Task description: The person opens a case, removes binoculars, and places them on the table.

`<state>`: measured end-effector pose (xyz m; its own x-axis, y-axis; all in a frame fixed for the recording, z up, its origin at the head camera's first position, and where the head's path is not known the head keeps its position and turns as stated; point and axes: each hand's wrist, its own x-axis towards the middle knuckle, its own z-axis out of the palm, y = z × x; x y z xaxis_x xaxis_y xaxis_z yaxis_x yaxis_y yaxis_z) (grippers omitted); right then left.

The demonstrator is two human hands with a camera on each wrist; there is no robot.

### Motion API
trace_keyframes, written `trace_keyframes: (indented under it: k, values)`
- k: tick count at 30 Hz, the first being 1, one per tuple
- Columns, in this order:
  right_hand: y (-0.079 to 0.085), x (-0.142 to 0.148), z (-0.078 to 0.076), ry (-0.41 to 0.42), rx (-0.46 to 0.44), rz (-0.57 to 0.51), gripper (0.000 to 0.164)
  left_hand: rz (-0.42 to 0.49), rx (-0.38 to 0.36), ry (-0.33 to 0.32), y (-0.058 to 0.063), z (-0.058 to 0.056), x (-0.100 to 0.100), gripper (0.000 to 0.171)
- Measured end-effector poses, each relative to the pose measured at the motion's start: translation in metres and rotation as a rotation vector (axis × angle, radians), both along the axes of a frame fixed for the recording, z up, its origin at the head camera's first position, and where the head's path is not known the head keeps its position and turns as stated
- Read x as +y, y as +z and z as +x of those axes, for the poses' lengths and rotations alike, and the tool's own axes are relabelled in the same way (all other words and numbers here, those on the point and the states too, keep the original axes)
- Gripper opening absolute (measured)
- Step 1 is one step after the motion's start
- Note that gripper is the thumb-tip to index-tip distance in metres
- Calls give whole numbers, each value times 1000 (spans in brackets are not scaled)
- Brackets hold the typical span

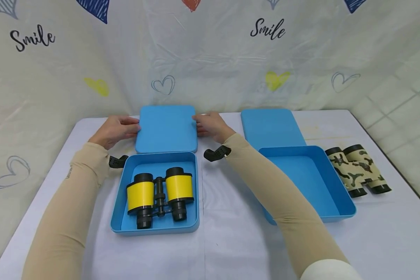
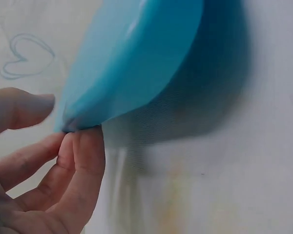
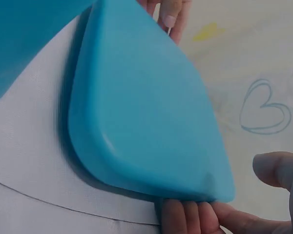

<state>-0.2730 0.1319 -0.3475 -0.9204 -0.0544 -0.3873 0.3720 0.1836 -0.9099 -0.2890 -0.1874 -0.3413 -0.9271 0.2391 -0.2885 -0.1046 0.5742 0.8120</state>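
Observation:
A blue lid (image 1: 167,129) is between my two hands behind the left box. My left hand (image 1: 116,130) holds its left edge with bent fingertips. In the left wrist view the thumb (image 2: 24,109) stands apart from it. At the opposite edge my right hand (image 1: 213,125) has its fingers (image 3: 185,217) curled against the underside, the thumb again off the surface. A shadow shows beneath the lid. Just in front is an uncovered blue box (image 1: 154,232), in which lie yellow and black binoculars (image 1: 160,196).
On the right stands a second blue box (image 1: 301,175) without contents, partly behind my right forearm. Another blue lid (image 1: 273,126) lies behind it. Camouflage binoculars (image 1: 357,170) lie on the white table (image 1: 231,249) beside that box. A printed cloth (image 1: 210,46) hangs at the back.

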Motion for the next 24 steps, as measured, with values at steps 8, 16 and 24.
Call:
trace_keyframes:
  k: [8, 16, 24]
  values:
    - [-2, 1, 2, 12, 0, 38, 62, -24, -88, 20, -6, -3, 5, 69]
    - [-1, 0, 3, 25, 19, 87, 65, 31, -140, 39, -5, 1, 6, 81]
    - [-2, -1, 4, 26, 16, 169, 68, 42, -141, 16, -4, 7, 5, 97]
